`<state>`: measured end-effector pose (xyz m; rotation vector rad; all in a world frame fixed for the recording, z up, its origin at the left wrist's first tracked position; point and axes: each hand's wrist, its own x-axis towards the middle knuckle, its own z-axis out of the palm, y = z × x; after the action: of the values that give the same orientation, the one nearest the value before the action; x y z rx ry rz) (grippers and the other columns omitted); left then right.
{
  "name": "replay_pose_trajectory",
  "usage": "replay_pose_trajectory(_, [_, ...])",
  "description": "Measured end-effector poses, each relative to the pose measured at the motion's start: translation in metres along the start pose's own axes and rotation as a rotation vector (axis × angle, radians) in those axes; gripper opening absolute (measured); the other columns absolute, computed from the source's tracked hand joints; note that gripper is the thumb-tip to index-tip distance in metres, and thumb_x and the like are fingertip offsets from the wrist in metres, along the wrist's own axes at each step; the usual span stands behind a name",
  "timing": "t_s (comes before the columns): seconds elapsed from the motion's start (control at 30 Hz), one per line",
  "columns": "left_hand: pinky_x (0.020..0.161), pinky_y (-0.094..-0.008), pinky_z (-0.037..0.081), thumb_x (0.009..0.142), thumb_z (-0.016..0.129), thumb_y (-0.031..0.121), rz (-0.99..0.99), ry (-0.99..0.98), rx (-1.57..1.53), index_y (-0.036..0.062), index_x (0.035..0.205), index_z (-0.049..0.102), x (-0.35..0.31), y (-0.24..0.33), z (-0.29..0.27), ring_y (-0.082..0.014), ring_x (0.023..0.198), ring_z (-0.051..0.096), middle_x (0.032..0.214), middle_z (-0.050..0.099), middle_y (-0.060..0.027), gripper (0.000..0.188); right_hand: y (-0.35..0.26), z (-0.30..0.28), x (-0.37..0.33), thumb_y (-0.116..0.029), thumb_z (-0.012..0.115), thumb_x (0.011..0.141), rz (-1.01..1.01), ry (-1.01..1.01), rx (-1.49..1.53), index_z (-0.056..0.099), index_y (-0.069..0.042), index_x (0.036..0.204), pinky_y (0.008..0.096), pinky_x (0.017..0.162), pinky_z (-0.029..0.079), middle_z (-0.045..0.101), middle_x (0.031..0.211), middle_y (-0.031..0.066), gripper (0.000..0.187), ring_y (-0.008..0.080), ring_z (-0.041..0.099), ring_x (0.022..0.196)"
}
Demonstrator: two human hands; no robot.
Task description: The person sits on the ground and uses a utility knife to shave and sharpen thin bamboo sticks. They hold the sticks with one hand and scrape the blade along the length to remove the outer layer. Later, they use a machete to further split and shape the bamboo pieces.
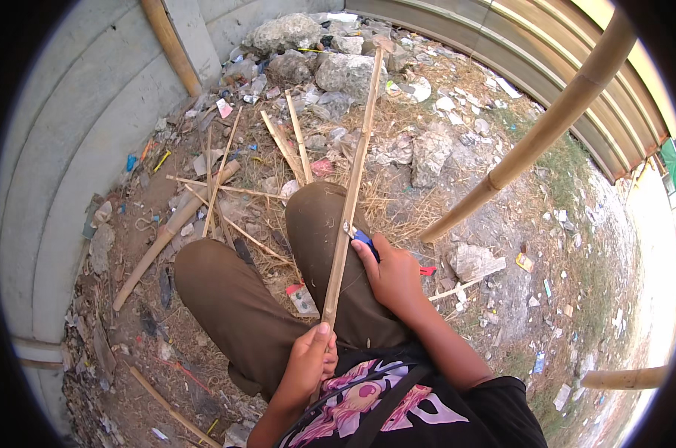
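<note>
A long split bamboo strip (358, 158) runs from my lap up past my right knee, its far end towards the rocks. Near its lower end, my left hand (308, 362) is closed around it, with the thumb lying along the top. My right hand (395, 279) grips a blue utility knife (363, 239) beside the strip's middle, over my right thigh. The knife's front end touches or nearly touches the strip's edge at a pale node; the blade itself is too small to make out clearly.
Several thin bamboo strips (299, 137) and a thicker bamboo piece (168, 231) lie ahead and to the left. A bamboo pole (532, 134) slants up at the right. Rocks (351, 75) and litter lie before a concrete wall (77, 157) and a corrugated fence (495, 41).
</note>
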<state>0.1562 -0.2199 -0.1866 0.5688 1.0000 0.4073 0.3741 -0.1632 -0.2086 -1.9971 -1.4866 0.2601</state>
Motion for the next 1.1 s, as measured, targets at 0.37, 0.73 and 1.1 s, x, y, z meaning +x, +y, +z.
replay_pose_trajectory(0.37, [0.045, -0.0205, 0.026, 0.108, 0.044, 0.043, -0.044, -0.051, 0.002, 0.0099, 0.088, 0.046, -0.004, -0.001, -0.009, -0.0039, 0.050, 0.032, 0.062, 0.036, 0.0049, 0.039, 0.037, -0.021, 0.049, -0.048, 0.049, 0.102, -0.091, -0.131, 0.093, 0.058, -0.002, 0.086, 0.0487, 0.057, 0.047, 0.060, 0.062, 0.0191, 0.050, 0.0392, 0.062, 0.058])
replay_pose_trajectory(0.73, [0.044, -0.0214, 0.024, 0.109, 0.042, 0.042, -0.039, -0.084, 0.033, 0.0097, 0.088, 0.045, -0.002, 0.002, -0.009, -0.0046, 0.049, 0.031, 0.061, 0.034, 0.0046, 0.039, 0.046, -0.019, 0.080, -0.047, 0.049, 0.102, -0.245, -0.087, -0.265, 0.056, -0.003, 0.087, 0.0488, 0.048, 0.049, 0.061, 0.057, 0.0161, 0.047, 0.0391, 0.062, 0.051])
replay_pose_trajectory(1.1, [0.042, -0.0207, 0.024, 0.108, 0.042, 0.045, -0.046, -0.050, -0.029, 0.0106, 0.089, 0.045, 0.000, 0.003, -0.009, -0.0041, 0.048, 0.030, 0.060, 0.034, 0.0051, 0.040, 0.042, -0.015, 0.120, -0.046, 0.048, 0.103, -0.295, -0.084, -0.334, 0.059, -0.004, 0.089, 0.0481, 0.048, 0.049, 0.064, 0.059, 0.0156, 0.046, 0.0387, 0.063, 0.052])
